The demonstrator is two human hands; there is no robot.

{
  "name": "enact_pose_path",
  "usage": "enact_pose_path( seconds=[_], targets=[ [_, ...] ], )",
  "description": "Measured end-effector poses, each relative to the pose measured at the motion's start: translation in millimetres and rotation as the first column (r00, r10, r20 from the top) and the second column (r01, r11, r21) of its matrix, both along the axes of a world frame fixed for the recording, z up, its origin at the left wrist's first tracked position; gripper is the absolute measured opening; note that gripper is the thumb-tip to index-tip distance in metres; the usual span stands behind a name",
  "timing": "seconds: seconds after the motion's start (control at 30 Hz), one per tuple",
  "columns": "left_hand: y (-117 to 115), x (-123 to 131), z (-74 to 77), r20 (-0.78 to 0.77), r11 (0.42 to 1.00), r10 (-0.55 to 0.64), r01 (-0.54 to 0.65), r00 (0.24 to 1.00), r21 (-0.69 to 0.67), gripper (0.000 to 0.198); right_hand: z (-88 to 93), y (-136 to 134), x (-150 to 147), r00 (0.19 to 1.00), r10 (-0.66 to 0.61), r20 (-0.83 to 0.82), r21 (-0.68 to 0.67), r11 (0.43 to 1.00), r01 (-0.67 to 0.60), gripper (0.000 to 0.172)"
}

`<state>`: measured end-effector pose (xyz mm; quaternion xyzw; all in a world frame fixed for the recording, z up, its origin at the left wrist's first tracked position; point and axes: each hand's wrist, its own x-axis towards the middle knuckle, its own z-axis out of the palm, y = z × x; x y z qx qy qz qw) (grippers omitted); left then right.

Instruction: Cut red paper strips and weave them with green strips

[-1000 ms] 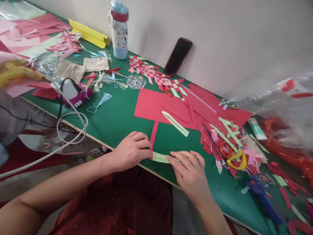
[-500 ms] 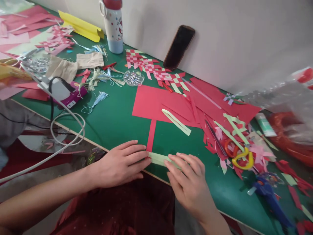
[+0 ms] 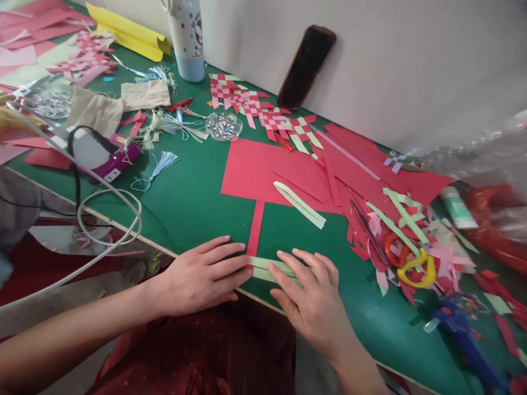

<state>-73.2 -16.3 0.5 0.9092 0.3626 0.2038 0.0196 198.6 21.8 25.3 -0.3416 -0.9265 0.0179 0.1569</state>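
My left hand (image 3: pixel 206 277) lies flat near the table's front edge, its fingertips pressing on the junction of a red paper strip (image 3: pixel 256 227) and a pale green paper strip (image 3: pixel 263 265). The red strip runs away from me; the green one lies crosswise and shows two bands with a slit between them. Over the green strip's right part rests my right hand (image 3: pixel 310 288), fingers spread and touching it. Both palms face down. What lies under the left fingers is hidden. Beyond the hands, another folded green strip (image 3: pixel 302 207) overlaps a red paper sheet (image 3: pixel 247 167).
Scissors with a yellow handle (image 3: pixel 420 269) lie among paper scraps on the right, near a blue glue gun (image 3: pixel 457 329). Woven paper pieces (image 3: pixel 247 104), a bead dish (image 3: pixel 224 127), a bottle (image 3: pixel 189 49) and a leaning phone (image 3: pixel 307 66) stand along the back. A white cable (image 3: pixel 53 282) loops at left.
My right hand has slid slightly left along the green strip, its fingers spreading more. The strip's two bands now show apart. My left hand stays put. The view has shifted a little.
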Motion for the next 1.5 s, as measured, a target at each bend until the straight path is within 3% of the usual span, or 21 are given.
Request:
enact_pose_path(
  seconds=[0.5, 0.7, 0.9, 1.3, 1.5],
  targets=[
    [3.1, -1.5, -0.4, 0.031, 1.000, -0.017, 0.017, 0.999, 0.014, 0.033, 1.2, 2.0, 12.8, 0.990, -0.065, -0.128, -0.023, 0.998, 0.063, 0.016],
    [3.6, 0.5, 2.2, 0.042, 1.000, -0.007, 0.006, 0.999, 0.023, 0.030, 3.5, -2.3, 10.5, 0.969, -0.160, -0.190, 0.131, 0.974, 0.186, 0.020],
    [2.5, 0.8, 1.1, 0.043, 1.000, 0.006, -0.007, 0.999, 0.029, 0.031, -2.5, -16.0, -20.4, 0.993, 0.080, -0.085, 0.046, 0.996, -0.076, 0.027],
    [0.7, -3.8, -1.3, 0.027, 0.999, -0.006, 0.005, 1.000, 0.035, 0.040, -11.1, -17.0, -16.8, 0.991, 0.090, -0.096, -0.012, 0.996, -0.092, 0.034],
    [0.0, -7.2, -1.1, -0.001, 0.999, -0.020, 0.020, 1.000, 0.034, 0.036, -12.7, -15.6, -16.0, 0.991, 0.103, -0.084, -0.001, 0.995, -0.104, 0.030]
  ],
)
